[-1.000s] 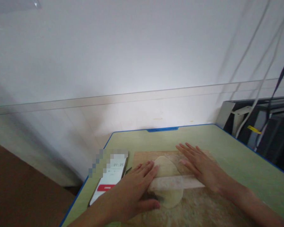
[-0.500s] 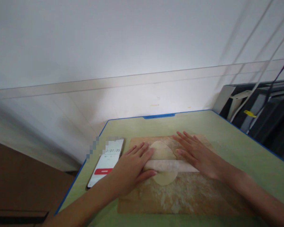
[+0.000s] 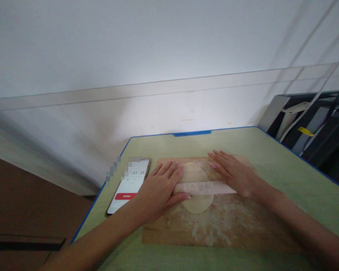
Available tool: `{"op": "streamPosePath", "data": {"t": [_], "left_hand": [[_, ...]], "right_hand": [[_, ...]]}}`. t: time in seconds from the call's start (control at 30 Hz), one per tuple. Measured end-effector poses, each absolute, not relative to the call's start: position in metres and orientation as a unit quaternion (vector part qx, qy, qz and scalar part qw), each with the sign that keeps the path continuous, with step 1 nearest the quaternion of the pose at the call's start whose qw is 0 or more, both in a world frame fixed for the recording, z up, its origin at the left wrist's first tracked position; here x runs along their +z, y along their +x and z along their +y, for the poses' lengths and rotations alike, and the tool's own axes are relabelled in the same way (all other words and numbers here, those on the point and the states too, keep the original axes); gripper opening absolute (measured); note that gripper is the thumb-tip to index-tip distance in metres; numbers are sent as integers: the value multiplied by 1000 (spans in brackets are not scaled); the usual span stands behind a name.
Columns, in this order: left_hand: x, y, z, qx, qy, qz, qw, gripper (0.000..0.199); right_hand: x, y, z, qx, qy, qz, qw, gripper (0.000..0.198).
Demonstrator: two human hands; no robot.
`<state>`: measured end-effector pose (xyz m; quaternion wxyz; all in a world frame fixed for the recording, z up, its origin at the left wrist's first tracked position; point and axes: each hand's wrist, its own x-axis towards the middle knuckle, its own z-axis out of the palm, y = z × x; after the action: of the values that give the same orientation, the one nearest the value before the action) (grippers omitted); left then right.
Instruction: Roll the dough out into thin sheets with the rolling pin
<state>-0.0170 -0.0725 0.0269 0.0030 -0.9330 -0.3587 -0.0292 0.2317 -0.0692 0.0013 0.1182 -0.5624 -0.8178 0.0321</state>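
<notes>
A pale rolling pin (image 3: 205,188) lies crosswise over a thin, flat round of dough (image 3: 199,205), which shows on both its far and near sides. My left hand (image 3: 164,184) rests open over the pin's left end, fingers stretched forward and the thumb on the near side. Over the right end lies my right hand (image 3: 235,173), palm down with its fingers extended, not wrapped round the pin. Both pin ends are hidden under the hands. Beneath is a wooden board (image 3: 180,231) dusted with white flour, thickest near the front.
A phone (image 3: 124,205) with a lit timer screen lies left of the board, partly behind my left forearm. The light green table (image 3: 228,139) has a blue edge and meets a white wall (image 3: 158,109). Dark panels and cables (image 3: 313,128) stand at the right.
The pin and both hands have rolled slightly away from me; a little more dough shows on the near side. The camera view has shifted a little.
</notes>
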Motion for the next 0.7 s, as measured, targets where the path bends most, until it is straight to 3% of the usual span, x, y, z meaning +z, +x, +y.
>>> {"op": "streamPosePath", "data": {"t": [0.37,0.53,0.7], "left_hand": [[39,-23,-100,41,-931,-360,-31,83],[34,-20,-81,7,-936,-351,-26,66],[32,-20,-61,-13,-934,-357,-22,62]], "right_hand": [[5,234,-98,126,-502,-851,96,54],[-3,235,-81,98,-543,-823,131,56],[-8,235,-55,59,-585,-796,147,60]]}}
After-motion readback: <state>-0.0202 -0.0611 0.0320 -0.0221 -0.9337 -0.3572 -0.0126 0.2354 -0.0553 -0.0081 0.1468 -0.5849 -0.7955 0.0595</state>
